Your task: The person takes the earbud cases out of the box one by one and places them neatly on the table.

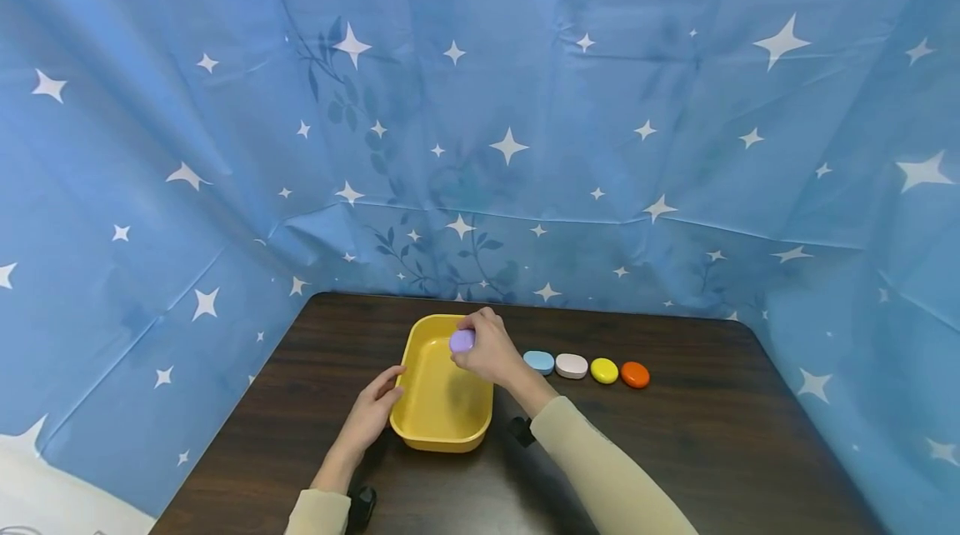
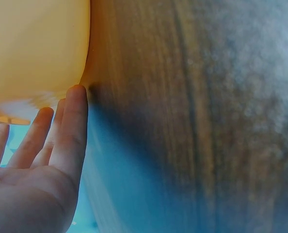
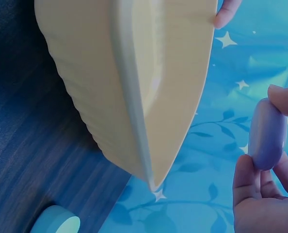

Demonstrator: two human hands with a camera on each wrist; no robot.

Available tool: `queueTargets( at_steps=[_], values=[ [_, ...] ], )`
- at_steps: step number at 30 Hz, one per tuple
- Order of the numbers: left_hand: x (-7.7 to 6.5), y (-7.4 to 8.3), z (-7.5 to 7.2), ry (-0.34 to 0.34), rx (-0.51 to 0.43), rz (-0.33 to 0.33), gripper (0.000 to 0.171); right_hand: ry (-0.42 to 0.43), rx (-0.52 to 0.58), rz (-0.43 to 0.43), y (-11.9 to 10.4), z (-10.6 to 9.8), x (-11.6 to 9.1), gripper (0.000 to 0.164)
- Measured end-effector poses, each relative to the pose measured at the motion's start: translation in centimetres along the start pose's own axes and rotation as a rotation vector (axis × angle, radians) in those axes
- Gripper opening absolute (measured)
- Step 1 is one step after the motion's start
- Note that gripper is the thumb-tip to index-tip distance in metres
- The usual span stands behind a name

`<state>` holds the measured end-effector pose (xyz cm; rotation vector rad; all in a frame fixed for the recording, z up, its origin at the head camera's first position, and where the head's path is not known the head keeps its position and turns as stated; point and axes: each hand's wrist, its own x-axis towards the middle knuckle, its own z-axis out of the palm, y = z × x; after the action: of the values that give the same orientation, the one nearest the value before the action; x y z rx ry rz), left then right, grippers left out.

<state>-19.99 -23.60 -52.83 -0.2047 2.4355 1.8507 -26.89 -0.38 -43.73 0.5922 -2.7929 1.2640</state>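
A yellow plastic basin stands on the dark wooden table, left of centre. Beside its left wall is my left hand, its fingertips right at the rim. The left wrist view shows those fingers nearly straight against the basin's outer side. My right hand pinches a smooth purple oval bar, shaped like a bar of soap, between thumb and fingers. In the head view this bar overlaps the far right part of the basin; the right wrist view has it held on edge, beyond the rim.
To the basin's right, a row of similar rounded bars lies on the table: light blue, pale white, yellow and orange. A blue star-patterned curtain hangs behind the table's far edge.
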Motion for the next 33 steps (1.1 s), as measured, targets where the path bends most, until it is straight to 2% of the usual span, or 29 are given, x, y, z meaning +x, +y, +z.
queueTargets(
  at_steps=[5, 33],
  values=[
    [0.0, 0.0, 0.0, 0.001, 0.009, -0.001, 0.043, -0.001, 0.011, 0.031, 0.2, -0.4, -0.3, 0.045],
    [-0.1, 0.4, -0.1, -0.003, -0.021, 0.005, 0.042, 0.094, -0.001, 0.053, 3.5, -2.6, -2.3, 0.043]
  ],
)
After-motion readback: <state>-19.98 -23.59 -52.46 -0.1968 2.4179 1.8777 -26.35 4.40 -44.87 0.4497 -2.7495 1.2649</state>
